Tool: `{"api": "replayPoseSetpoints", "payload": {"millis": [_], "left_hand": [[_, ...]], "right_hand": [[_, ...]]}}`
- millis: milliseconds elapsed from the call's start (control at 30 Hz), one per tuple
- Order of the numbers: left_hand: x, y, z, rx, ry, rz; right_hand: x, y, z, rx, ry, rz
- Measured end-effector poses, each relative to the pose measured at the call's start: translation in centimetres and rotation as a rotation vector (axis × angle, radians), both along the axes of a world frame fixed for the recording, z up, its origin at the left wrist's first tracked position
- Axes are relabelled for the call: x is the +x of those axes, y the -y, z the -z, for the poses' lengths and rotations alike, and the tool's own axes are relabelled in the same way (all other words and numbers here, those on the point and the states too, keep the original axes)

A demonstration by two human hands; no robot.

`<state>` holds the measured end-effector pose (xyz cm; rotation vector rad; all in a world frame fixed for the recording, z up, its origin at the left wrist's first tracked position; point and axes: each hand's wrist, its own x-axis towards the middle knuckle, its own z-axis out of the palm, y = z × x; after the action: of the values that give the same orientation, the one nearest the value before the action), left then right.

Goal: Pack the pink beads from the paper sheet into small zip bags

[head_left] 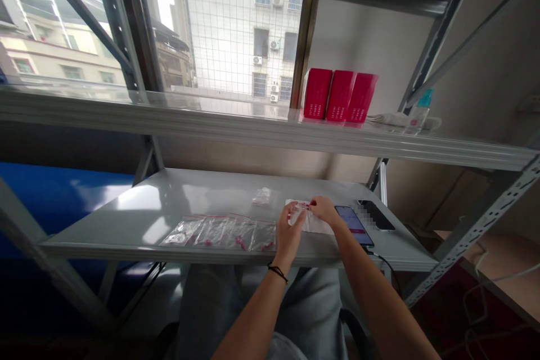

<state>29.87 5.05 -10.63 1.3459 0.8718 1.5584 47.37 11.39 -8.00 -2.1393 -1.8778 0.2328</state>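
The left hand (291,226) and right hand (324,209) hold a clear plastic bag (298,212) in nearly closed fingers, over white paper (318,225) on the table (139,214). White lettering on three red boxes (340,95) is illegible.

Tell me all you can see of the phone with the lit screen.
The phone is a slim dark-edged slab lying flat, screen up, on the grey shelf surface, slanted toward its front edge. Its glassy screen is bluish-purple with a pinkish-red band lower down; any text is unreadable. A black cable meets its near end. The right hand is just left; contact is unclear. A second dark device lies to its right.
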Motion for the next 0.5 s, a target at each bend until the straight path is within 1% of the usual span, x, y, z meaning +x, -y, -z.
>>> {"api": "replayPoseSetpoints", "payload": {"millis": [100,200,267,367,433,500], "left_hand": [[0.0,0.0,0.0,0.006,-0.040,-0.010],[0.1,0.0,-0.2,0.015,-0.071,-0.018],[0.1,0.0,-0.3,0.017,-0.083,-0.021],[0.1,0.0,-0.5,0.035,-0.104,-0.026],[0.2,0.0,-0.5,0.048,-0.113,-0.031],[0.2,0.0,-0.4,0.047,-0.109,-0.033]], "right_hand": [[0.2,0.2,-0.5,0.040,-0.063,-0.022],[0.6,1.0,-1.9,0.106,-0.152,-0.072],[0.7,1.9,-3.2,0.161,-0.231,-0.141],[0.2,3.5,-5.1,0.215,-0.331,-0.290],[-0.4,4.4,-6.0,0.204,-0.355,-0.386],[-0.9,4.7,-6.6,0.177,-0.344,-0.449]]}}
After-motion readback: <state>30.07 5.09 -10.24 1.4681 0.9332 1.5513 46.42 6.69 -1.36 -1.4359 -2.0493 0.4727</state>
